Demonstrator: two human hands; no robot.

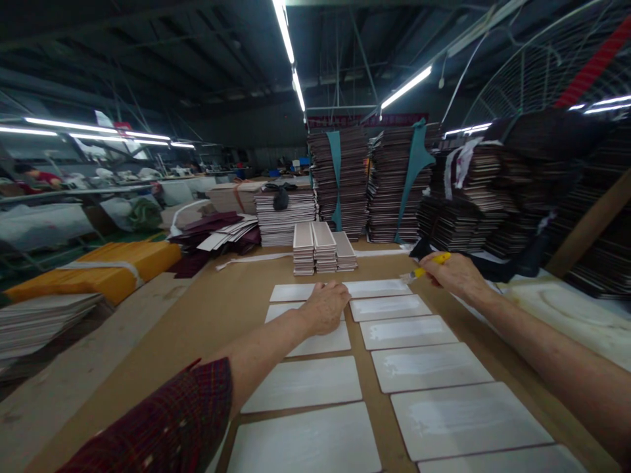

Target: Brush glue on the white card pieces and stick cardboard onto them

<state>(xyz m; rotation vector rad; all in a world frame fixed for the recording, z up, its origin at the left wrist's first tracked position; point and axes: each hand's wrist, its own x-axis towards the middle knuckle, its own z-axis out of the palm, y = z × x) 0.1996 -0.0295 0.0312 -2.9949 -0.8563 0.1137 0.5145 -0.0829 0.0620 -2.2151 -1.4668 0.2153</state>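
Note:
Two rows of white rectangular cards [426, 367] lie flat on a brown worktable [207, 315], several in each row, some streaked with wet glue. My left hand [324, 307] rests palm down with fingers curled on a card in the left row [315, 341], near the far end. My right hand [456, 274] is closed round a yellow-handled brush [424, 268], whose tip hovers at the farthest card of the right row [377, 288].
Three short stacks of cards [323, 247] stand just beyond the rows. Tall dark stacks [389, 180] wall the back and right. A yellow bundle [103, 266] and pale sheets [39, 318] lie left. A fan guard [537, 59] hangs upper right.

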